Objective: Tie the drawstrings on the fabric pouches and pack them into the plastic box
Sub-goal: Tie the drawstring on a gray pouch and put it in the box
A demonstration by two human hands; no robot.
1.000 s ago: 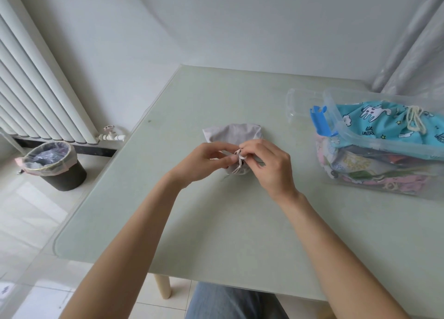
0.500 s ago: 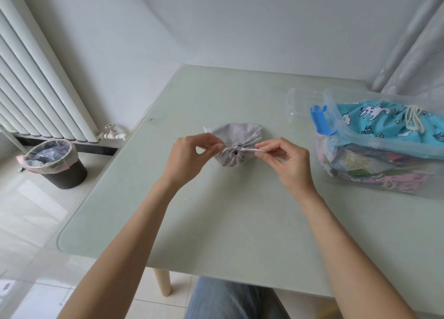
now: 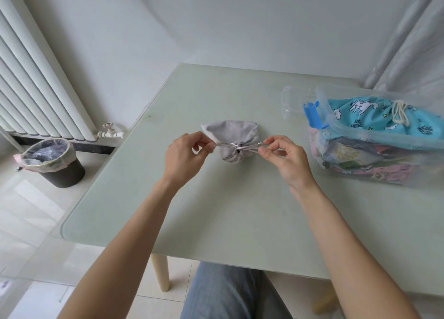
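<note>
A small grey fabric pouch [image 3: 231, 136] lies on the pale green table [image 3: 240, 210], its mouth gathered toward me. Its white drawstring [image 3: 236, 146] runs taut to both sides. My left hand [image 3: 183, 158] pinches the string's left end, just left of the pouch. My right hand [image 3: 287, 161] pinches the right end, just right of it. At the right stands a clear plastic box [image 3: 374, 138] with a blue latch, packed with several pouches. A turquoise unicorn-print pouch [image 3: 382, 117] with a cream cord lies on top.
The box's clear lid [image 3: 294, 101] lies flat behind the box's left end. A white radiator [image 3: 36, 83] lines the left wall, with a lined waste bin [image 3: 54, 162] on the floor below it. Plastic-wrapped curtains hang at the far right.
My hands were together over the pouch mouth a second ago. They have pulled apart sideways, drawing the string taut and closing the mouth.
</note>
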